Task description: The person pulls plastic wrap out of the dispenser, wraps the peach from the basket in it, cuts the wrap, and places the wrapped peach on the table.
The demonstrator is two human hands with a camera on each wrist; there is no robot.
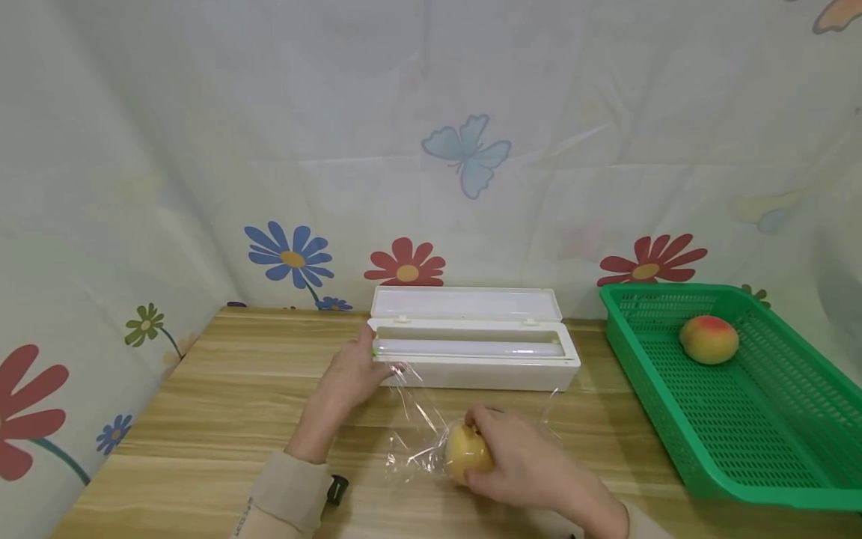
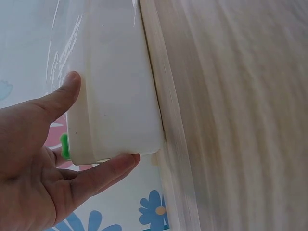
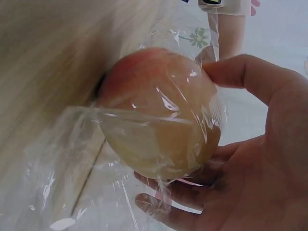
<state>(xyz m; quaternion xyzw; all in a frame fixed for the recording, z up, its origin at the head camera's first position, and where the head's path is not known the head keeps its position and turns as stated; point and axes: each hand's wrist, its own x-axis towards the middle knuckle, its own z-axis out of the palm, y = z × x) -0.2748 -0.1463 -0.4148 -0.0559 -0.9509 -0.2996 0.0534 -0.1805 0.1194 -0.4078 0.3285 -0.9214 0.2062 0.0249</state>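
My right hand (image 1: 521, 458) grips a yellow peach (image 1: 465, 453) with a red blush, thumb on one side and fingers on the other. Clear cling film (image 3: 166, 115) lies over the peach and trails in loose creases beside it. At the left end of a white cling film dispenser (image 1: 481, 376), my left hand (image 1: 350, 372) holds the corner. Its thumb lies on the front upper edge and its fingers are against the end wall, near a green tab (image 2: 65, 146). The dispenser's lid (image 1: 465, 303) stands raised, and a film roll (image 1: 471, 348) shows inside.
A green plastic basket (image 1: 656, 397) stands on the right with another peach (image 1: 709, 339) in it. The wood-grain table (image 1: 222, 419) meets a flower-printed curtain (image 1: 337, 187) behind the dispenser. A small black object (image 1: 337, 489) is by the left sleeve.
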